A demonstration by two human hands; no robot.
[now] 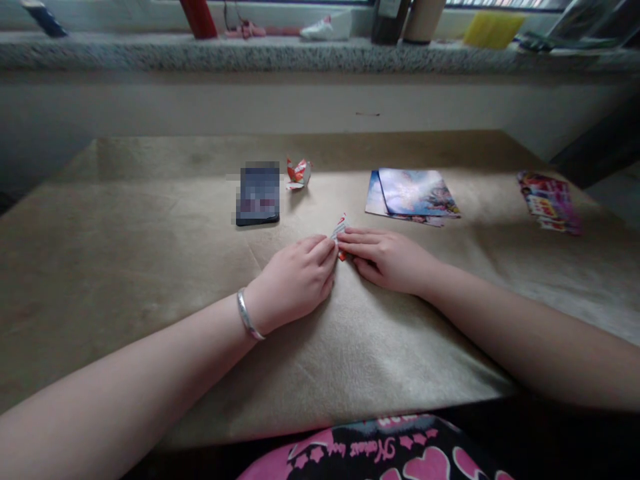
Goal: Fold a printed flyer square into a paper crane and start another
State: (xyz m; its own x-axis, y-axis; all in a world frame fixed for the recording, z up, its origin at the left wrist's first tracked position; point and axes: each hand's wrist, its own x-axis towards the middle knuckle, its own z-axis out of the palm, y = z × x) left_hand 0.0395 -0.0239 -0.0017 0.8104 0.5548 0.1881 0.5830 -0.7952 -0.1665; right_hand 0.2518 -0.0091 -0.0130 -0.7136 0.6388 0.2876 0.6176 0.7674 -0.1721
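My left hand, with a silver bangle on its wrist, and my right hand meet at the middle of the brown paper-covered table. Between their fingertips is a small folded piece of red and white paper, mostly hidden; only its tip sticks up. Both hands have their fingers curled and pressed on it. A finished folded red and white paper figure stands farther back.
A dark phone lies left of the paper figure. A stack of colourful printed sheets lies at the right, and more bright sheets near the right edge. Bottles and oddments line the stone windowsill behind.
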